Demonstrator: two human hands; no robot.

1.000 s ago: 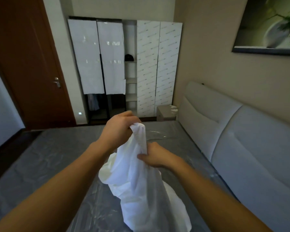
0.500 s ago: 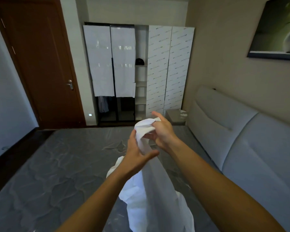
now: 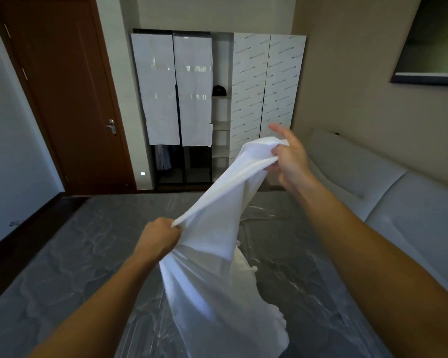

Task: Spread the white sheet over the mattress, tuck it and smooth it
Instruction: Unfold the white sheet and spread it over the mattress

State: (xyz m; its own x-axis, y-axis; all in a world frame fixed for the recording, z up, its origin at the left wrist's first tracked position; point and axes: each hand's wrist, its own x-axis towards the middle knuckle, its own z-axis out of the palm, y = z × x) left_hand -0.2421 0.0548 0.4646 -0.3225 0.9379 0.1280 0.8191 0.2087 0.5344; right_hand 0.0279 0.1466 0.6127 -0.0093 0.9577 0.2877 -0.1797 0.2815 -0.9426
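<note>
Fist of left hand (image 3: 161,239) clamped on sheet (image 3: 217,280) low down, right hand (image 3: 290,161) pinching its edge higher up, forefinger sticking out; pulled taut between, probably to find a hem. Rest bunched, hanging over plastic-wrapped mattress (image 3: 75,254) near headboard (image 3: 411,215), not yet spread.

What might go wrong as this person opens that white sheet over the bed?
The white sheet hangs bunched between the left hand and right hand, so it may land twisted.
The right hand only pinches the cloth, one finger sticking out; a sharp shake could pull it free.
The mattress looks wrapped in shiny plastic, so the sheet may slide.
</note>
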